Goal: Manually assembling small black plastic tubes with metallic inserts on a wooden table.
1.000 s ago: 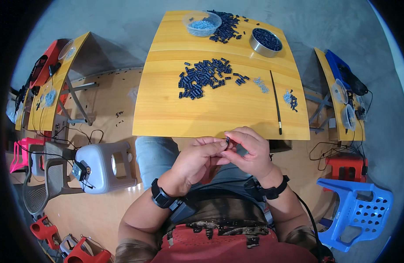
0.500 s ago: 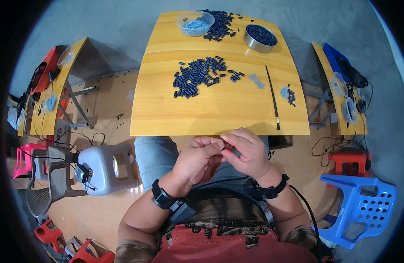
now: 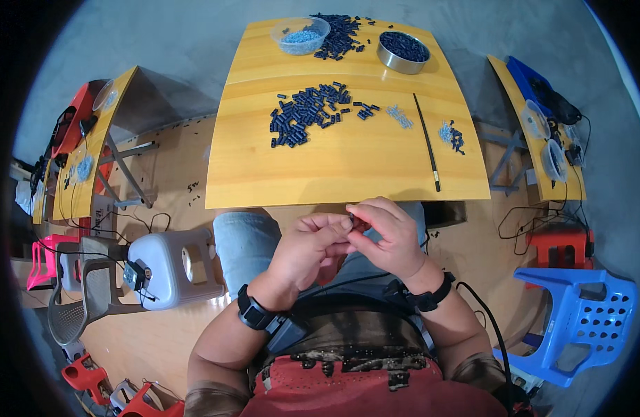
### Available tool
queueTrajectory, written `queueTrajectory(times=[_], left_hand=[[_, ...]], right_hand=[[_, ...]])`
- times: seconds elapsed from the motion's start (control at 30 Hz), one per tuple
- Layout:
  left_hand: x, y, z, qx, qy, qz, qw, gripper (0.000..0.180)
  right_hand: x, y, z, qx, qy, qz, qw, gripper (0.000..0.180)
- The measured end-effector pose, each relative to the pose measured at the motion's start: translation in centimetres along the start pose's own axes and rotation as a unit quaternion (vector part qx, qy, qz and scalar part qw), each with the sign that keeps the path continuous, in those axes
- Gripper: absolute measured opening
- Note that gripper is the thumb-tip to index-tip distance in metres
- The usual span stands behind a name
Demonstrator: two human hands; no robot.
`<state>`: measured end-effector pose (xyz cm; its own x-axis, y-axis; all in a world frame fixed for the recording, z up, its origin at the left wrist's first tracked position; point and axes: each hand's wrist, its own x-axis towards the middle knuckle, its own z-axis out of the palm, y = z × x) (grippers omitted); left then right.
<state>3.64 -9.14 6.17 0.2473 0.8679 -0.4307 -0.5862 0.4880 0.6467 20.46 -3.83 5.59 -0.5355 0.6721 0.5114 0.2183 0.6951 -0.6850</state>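
My left hand [image 3: 307,244] and my right hand [image 3: 391,240] meet just off the table's near edge, above my lap. Their fingertips pinch a small dark piece [image 3: 352,217] between them, mostly hidden by the fingers. On the yellow wooden table [image 3: 320,182] lies a loose heap of short black cylindrical parts [image 3: 299,118]. To its right are a few stray black parts [image 3: 365,110] and a scatter of small silvery pieces [image 3: 400,117]. A thin black stick [image 3: 426,142] lies lengthwise, with a mixed silvery and black little pile [image 3: 452,136] beyond it.
At the table's far side stand a clear plastic tub [image 3: 301,36] of bluish-silver pieces, a metal tin [image 3: 404,52] full of black parts, and another black heap [image 3: 339,35]. A grey stool [image 3: 168,267] is at my left, a blue plastic chair [image 3: 577,320] at my right.
The view has shifted slightly, so the table sits a little higher in it. My hands stay together; the fingertips have turned a little and the dark piece shows more.
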Motion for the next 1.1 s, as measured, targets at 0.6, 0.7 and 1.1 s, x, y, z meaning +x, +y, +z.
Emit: queueTrajectory(times=[0.6,0.7,1.1], left_hand=[[-1.3,-2.7,0.6,0.114,0.086,0.055,0.988,0.017],[-0.5,-2.8,-0.3,0.097,0.075,0.027,0.992,0.017],[6.1,-6.2,-2.6,-0.010,0.087,-0.023,0.996,0.017]], right_hand=[[-1.2,-1.9,-0.1,-0.132,-0.100,-0.066,0.984,0.035],[-1.5,-1.6,0.3,-0.124,-0.078,-0.031,0.989,0.031],[-2.8,3.2,2.5,-0.130,-0.007,0.207,0.970,0.016]])
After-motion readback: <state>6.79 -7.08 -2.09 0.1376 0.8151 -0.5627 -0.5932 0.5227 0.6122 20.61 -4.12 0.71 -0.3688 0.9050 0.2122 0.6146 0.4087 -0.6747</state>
